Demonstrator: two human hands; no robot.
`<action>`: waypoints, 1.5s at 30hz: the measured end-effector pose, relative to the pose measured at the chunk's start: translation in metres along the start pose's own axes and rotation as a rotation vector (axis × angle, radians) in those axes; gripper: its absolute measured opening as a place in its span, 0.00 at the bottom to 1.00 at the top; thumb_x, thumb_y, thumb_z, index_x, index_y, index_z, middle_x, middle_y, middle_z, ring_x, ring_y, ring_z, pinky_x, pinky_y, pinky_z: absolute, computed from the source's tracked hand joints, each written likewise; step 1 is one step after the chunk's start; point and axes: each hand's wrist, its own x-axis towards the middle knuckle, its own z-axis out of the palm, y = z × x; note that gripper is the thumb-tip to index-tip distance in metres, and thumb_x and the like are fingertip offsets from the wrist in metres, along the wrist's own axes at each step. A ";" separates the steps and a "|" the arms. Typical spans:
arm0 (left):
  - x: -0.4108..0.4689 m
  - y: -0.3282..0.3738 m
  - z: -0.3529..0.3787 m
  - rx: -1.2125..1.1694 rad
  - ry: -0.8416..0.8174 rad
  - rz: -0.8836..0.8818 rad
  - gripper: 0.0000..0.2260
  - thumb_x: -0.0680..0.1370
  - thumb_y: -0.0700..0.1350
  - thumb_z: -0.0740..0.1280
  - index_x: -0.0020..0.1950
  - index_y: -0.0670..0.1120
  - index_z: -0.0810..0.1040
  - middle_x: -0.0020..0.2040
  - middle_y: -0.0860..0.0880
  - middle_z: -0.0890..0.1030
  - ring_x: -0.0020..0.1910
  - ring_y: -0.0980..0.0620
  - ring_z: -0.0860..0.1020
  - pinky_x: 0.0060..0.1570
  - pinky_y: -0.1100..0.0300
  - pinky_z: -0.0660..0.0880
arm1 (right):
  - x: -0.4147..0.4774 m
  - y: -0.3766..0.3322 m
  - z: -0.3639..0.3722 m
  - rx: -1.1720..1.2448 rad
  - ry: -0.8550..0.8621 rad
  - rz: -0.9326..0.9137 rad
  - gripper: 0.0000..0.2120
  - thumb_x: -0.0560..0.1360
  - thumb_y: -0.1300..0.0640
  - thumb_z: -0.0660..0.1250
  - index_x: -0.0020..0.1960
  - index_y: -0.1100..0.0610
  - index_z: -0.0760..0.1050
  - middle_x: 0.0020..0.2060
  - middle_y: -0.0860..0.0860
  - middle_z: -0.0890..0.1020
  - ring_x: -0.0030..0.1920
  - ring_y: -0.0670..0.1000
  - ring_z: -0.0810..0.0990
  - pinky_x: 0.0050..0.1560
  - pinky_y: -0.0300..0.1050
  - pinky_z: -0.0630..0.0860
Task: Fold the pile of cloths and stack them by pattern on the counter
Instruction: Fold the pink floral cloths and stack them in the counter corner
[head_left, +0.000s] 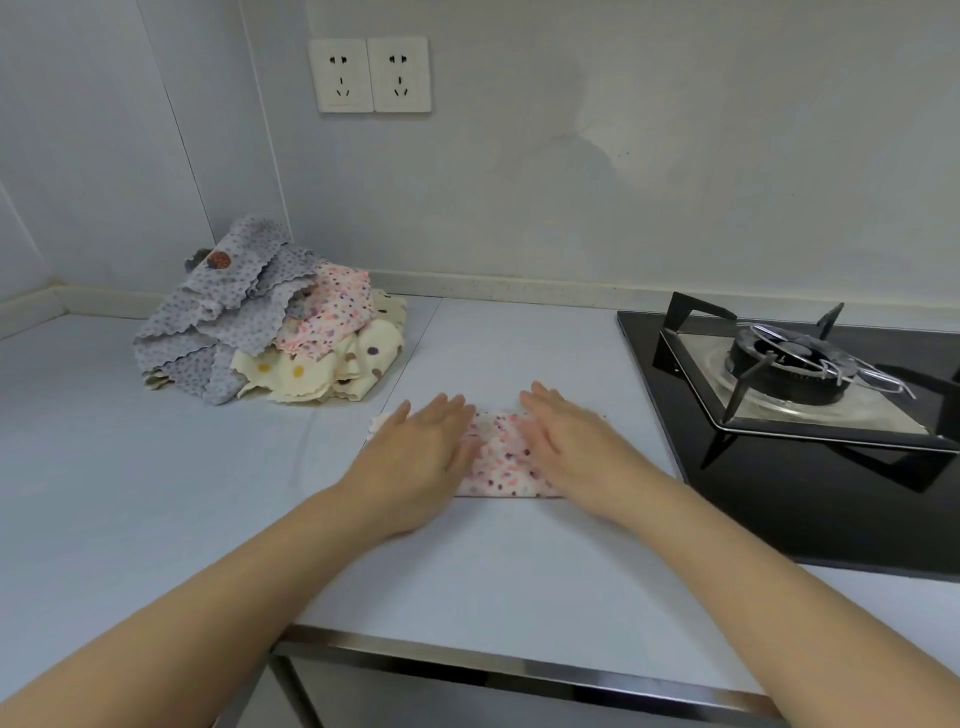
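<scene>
Folded pink spotted cloth (501, 457) flat on counter (156, 467), long axis left–right, just left of gas hob (810, 441). Left hand (415, 457) and right hand (576, 447) both flat, fingers straight, pressing down on cloth's two ends – middle strip showing between them. Unfolded pile (270, 332) of grey, pink and cream cloths well apart, back left near wall. Two sockets (370, 75) above.

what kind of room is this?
Most likely a home kitchen: a gas hob set into a pale counter, with two wall sockets on the wall behind it. A pile of cloths sits on the counter.
</scene>
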 end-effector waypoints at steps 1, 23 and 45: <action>0.000 0.000 0.005 0.034 -0.118 -0.007 0.25 0.83 0.55 0.47 0.79 0.47 0.53 0.79 0.49 0.53 0.78 0.52 0.50 0.75 0.53 0.47 | -0.001 -0.003 0.006 -0.062 -0.125 0.017 0.26 0.84 0.48 0.47 0.79 0.55 0.47 0.79 0.54 0.46 0.78 0.52 0.44 0.76 0.47 0.41; -0.009 -0.018 -0.031 0.008 -0.055 0.396 0.19 0.68 0.44 0.52 0.50 0.47 0.80 0.49 0.53 0.81 0.47 0.51 0.78 0.48 0.55 0.76 | 0.005 0.023 0.009 -0.157 -0.211 -0.136 0.25 0.84 0.51 0.45 0.79 0.50 0.44 0.78 0.47 0.43 0.77 0.44 0.38 0.76 0.44 0.36; -0.016 0.001 -0.010 -0.036 -0.254 0.411 0.27 0.81 0.59 0.52 0.79 0.52 0.54 0.78 0.58 0.49 0.76 0.65 0.46 0.75 0.64 0.45 | 0.016 0.032 0.013 -0.096 -0.096 -0.065 0.23 0.84 0.52 0.46 0.79 0.51 0.52 0.79 0.47 0.48 0.78 0.47 0.43 0.76 0.47 0.39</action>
